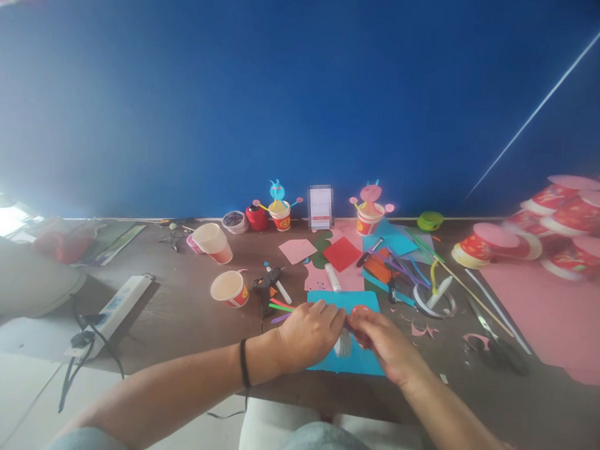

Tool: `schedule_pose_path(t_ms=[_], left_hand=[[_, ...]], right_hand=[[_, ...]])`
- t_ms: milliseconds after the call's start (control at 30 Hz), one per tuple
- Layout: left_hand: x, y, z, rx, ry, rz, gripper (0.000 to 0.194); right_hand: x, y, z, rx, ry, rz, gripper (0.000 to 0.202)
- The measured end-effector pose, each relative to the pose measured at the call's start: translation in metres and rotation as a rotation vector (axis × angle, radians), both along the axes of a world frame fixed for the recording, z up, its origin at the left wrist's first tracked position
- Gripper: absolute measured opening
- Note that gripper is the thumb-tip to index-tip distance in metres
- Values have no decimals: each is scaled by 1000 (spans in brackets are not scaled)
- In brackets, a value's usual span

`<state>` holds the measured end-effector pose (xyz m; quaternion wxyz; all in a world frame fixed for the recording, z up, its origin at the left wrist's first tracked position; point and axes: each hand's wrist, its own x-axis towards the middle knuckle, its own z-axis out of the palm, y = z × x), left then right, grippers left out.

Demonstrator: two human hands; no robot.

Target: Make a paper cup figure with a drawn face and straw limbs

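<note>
My left hand [311,335] is closed, knuckles up, above a blue foam sheet [329,297] on the table. Its fingertips meet those of my right hand [381,340], which is closed in a pinch. A bit of red-orange [361,309] shows at the right fingertips. What lies between the two hands is mostly hidden. Just below them a white ridged object [342,343] rests over the blue sheet, partly covered by my fingers. Purple and green strips [282,308] lie beside my left hand. A glue stick [333,277] lies beyond the sheet.
A hot glue gun [268,278] and paper cups [229,289] are at left, near a power strip [113,315]. Two cup figures [280,216] stand along the wall. Tape [435,302], scissors [498,343] and pink scraps [424,330] lie at right, before decorated cups [566,225].
</note>
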<state>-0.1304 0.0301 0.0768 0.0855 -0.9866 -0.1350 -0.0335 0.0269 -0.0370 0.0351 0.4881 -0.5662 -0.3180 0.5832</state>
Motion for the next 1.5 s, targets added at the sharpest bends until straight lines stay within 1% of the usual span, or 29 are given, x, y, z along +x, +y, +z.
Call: schedule_pose_path(t_ms=[67,167,267,333,400,467,567,633,800,967,1133,1267,1333,1433,1500], left_hand=[[1,1,-1,-8,19,6,19],[1,3,-1,-26,50,18,16],[0,6,-1,-28,43,55,15],[0,9,0,-17,22,87,16],[0,11,0,-9,3,116,16],[0,13,1,-17,-1,132,15],[2,14,4,-52,19,148,14],[3,13,6,-74,35,163,12],[5,11,10,-104,92,184,9],[6,10,10,-147,165,219,12],[10,10,10,-203,217,236,14],[12,12,5,-262,246,251,14],[12,15,3,-281,295,222,13],[11,20,5,-309,365,132,14],[9,23,9,-334,318,87,18]], right_hand=[[0,-1,-2,-4,22,-7,41],[-1,-4,2,8,24,-10,44],[-1,-9,10,49,-83,-60,39],[-3,-13,10,61,-151,-119,35],[-5,-16,5,85,-188,-148,37],[-9,-17,-4,115,-244,-157,37],[-15,-16,-18,144,-357,-154,35],[-19,-14,-24,171,-430,-156,33],[-24,-12,-24,178,-490,-193,30],[-20,-15,-23,147,-524,-209,30],[-17,-18,-26,116,-522,-182,31],[-14,-18,-29,104,-495,-127,32],[-12,-17,-29,99,-484,-91,32],[-9,-15,-26,101,-481,-39,30],[-7,-13,-24,100,-471,-9,28]])
